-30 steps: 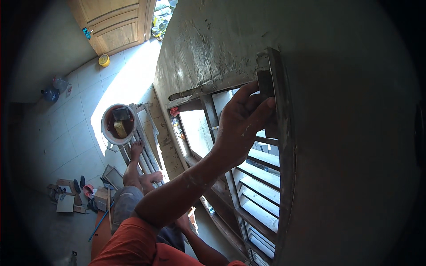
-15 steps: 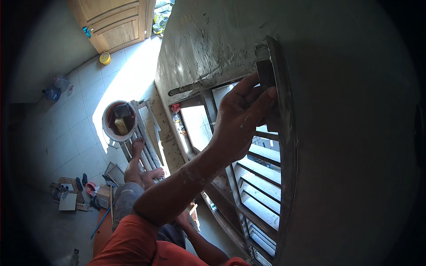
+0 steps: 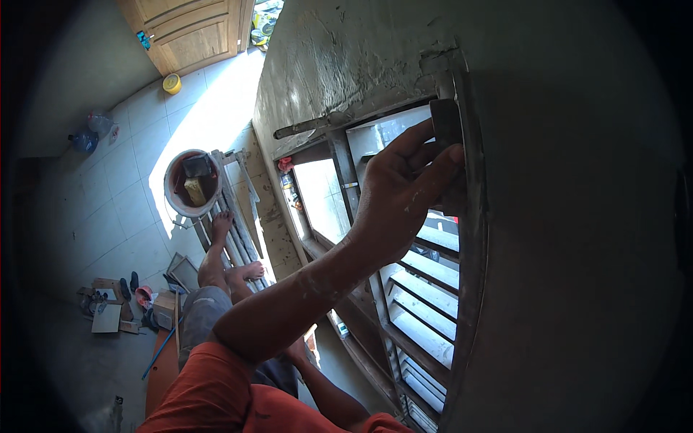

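Observation:
My left hand, marked with pale smears, reaches up to the right with its fingers and thumb closed on a dark flat rectangular plate. The plate lies against the inner side of the window opening, next to the grey plastered edge; its exact kind is unclear. Below and behind the hand is a louvred window with a dark frame. My right hand is low by my thigh, mostly hidden behind my left forearm, and its fingers do not show.
My bare feet rest on a platform of wooden poles. By them stands a bucket holding a yellow sponge and a dark block. Boards and debris lie on the tiled floor. A wooden door and yellow tub are farther off.
My left hand has shifted slightly right with the plate, which now sits a little lower along the plastered edge. The view has moved a little. My right hand stays low.

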The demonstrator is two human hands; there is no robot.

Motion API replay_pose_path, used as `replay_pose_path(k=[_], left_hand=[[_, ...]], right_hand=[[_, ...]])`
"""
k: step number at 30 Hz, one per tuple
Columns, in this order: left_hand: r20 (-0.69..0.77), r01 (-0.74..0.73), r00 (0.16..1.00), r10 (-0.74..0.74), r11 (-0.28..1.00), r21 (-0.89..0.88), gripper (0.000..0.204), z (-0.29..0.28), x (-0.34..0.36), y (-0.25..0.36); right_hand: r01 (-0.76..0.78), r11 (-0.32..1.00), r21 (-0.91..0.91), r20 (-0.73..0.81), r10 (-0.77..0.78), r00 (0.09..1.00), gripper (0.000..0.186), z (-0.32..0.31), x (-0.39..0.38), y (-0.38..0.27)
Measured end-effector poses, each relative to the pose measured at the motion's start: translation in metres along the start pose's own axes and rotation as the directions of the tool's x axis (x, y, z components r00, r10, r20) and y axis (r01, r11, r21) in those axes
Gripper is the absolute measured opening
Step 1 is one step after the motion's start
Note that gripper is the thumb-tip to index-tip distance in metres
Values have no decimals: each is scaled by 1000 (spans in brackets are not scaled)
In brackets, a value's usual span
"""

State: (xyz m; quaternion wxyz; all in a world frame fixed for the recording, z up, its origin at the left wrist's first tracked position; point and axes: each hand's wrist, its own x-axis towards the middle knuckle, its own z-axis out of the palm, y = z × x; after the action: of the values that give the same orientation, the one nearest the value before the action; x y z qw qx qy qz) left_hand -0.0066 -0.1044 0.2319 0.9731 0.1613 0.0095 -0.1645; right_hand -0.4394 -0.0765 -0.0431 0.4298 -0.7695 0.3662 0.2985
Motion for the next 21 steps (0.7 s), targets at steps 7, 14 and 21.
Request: replay_pose_path(k=[7,14,21], left_hand=[[46,143,989,-141,988,-58,47,4,-53,-35],[-33,-54,998,53,998,-35,50,-7,-75,-29],[24,-189,982,189,982,2,42,-16,17,21]], right_hand=[[17,1000,12,10,-17,1000,50,-9,-8,7],[105,994,11,11,-105,994,52,-21,-11,8],[-199,979,45,60,196,979,44,-32,0,-34]])
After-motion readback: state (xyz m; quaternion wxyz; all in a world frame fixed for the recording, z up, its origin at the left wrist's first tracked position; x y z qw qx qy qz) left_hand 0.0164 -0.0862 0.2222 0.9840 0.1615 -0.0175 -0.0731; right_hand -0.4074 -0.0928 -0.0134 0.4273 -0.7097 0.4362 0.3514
